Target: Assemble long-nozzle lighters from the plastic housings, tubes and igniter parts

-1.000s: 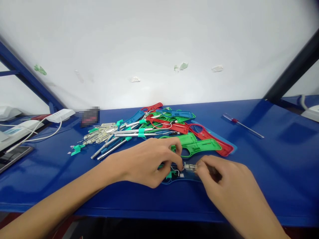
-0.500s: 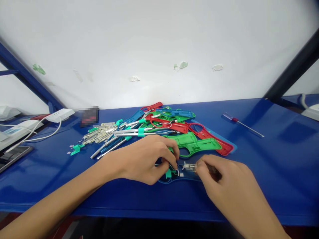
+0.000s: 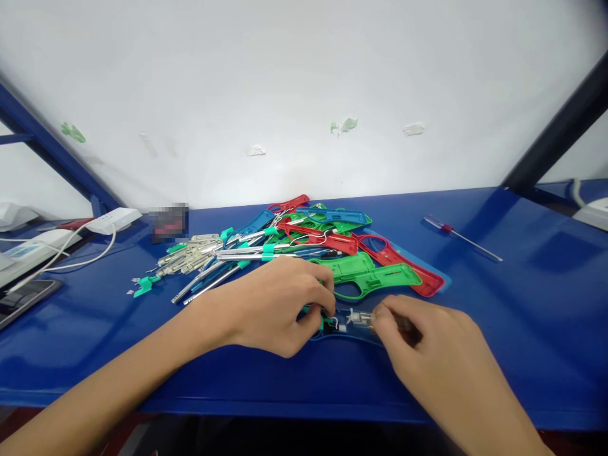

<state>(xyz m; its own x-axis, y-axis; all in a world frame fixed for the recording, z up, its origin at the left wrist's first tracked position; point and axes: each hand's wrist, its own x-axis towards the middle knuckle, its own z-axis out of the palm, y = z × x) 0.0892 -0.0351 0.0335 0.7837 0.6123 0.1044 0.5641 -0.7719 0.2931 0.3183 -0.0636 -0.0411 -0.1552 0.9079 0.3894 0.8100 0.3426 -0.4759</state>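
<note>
My left hand (image 3: 275,304) is closed in a pinch on a small green part with thin wires (image 3: 324,322), pressed onto a blue toy-gun half shell (image 3: 354,335) lying flat near the table's front edge. My right hand (image 3: 427,342) pinches a small clear motor-like part (image 3: 360,318) at the shell's right side. The two parts sit close together, joined by a white wire. Just behind my hands lies a green gun shell (image 3: 370,275).
A heap of red, green and blue gun shells (image 3: 323,231) and metal rods with green clips (image 3: 223,259) covers the middle of the blue table (image 3: 522,304). A red-handled screwdriver (image 3: 460,237) lies right. White power strips and cables (image 3: 95,231) sit far left.
My left hand's fingers have curled in and shifted slightly left over the green part. My right hand has hardly moved.
</note>
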